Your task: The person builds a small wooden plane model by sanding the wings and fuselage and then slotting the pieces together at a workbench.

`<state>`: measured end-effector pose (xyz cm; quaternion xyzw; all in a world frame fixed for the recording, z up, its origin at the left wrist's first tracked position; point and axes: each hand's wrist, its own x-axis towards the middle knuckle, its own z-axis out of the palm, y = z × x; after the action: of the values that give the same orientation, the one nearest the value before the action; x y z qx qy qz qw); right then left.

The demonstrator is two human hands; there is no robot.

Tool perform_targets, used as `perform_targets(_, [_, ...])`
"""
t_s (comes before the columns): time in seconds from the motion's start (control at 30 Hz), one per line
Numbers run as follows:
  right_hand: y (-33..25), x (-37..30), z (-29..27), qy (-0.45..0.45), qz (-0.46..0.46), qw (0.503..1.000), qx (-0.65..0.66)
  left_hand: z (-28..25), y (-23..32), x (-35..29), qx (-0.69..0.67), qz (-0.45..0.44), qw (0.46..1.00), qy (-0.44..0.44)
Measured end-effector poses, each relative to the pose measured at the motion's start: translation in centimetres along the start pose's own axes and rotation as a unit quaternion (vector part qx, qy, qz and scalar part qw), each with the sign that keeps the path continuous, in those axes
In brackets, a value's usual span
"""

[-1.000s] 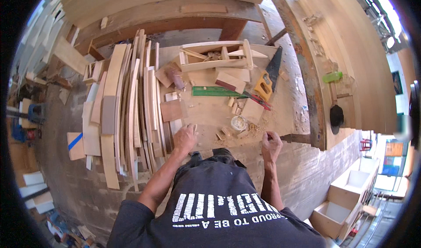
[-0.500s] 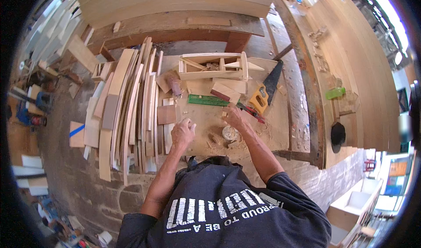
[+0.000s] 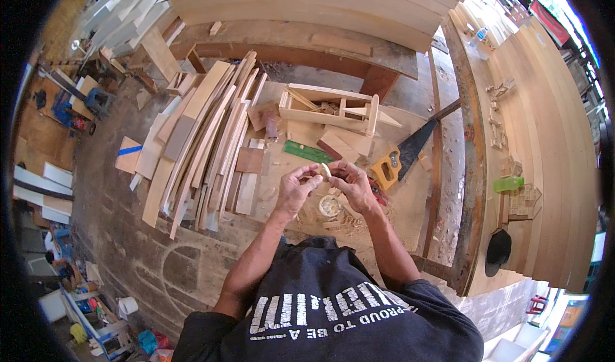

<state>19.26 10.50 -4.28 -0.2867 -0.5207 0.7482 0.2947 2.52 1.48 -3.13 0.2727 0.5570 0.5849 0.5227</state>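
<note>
My two hands meet above the plywood worktop, pinching a small pale wooden piece (image 3: 325, 171) with a rounded edge. My left hand (image 3: 298, 190) has its fingertips on the piece's left side, and my right hand (image 3: 351, 184) grips the right side. Just below them on the board stands a small round tin (image 3: 330, 206) among wood shavings. Beyond the hands lies a green flat strip (image 3: 307, 152), and a red-and-black tool (image 3: 378, 192) shows partly behind my right wrist. A handsaw with a yellow handle (image 3: 386, 168) lies farther right.
An open wooden box (image 3: 330, 109) holding scraps sits at the worktop's far side. Left of it leans a pile of long boards (image 3: 198, 138). A beam-edged bench (image 3: 471, 170) runs along the right, carrying a green bottle (image 3: 508, 183) and a black cap (image 3: 498, 252).
My hands, apart before, have come together over the board, and both now hold the small wooden piece. The whole view has shifted and tilted slightly.
</note>
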Motion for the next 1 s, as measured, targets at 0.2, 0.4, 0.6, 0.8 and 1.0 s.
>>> perform_targets(0.2, [-0.9,-2.3,0.0,0.022,-0.004,0.999,0.025,2.8,1.6,-1.1,-0.023,-0.005,1.0,-0.019])
perform_targets(0.4, [-1.3,-3.2,1.4,0.07,-0.031,0.997,-0.003,3.4,1.8,-0.7,-0.017,-0.029,0.999,0.002])
perform_targets(0.6, [-0.6,-1.8,4.3,0.194,-0.085,0.969,-0.13,1.7,2.4,0.5,0.045,-0.025,0.999,-0.013])
perform_targets(0.8, [0.6,-0.1,7.2,0.213,-0.167,0.947,-0.172,-1.0,2.6,1.3,-0.053,-0.005,0.999,0.008])
perform_targets(1.0, [0.9,0.7,9.1,0.257,-0.147,0.938,-0.183,-3.1,2.8,2.0,-0.065,-0.032,0.996,-0.06])
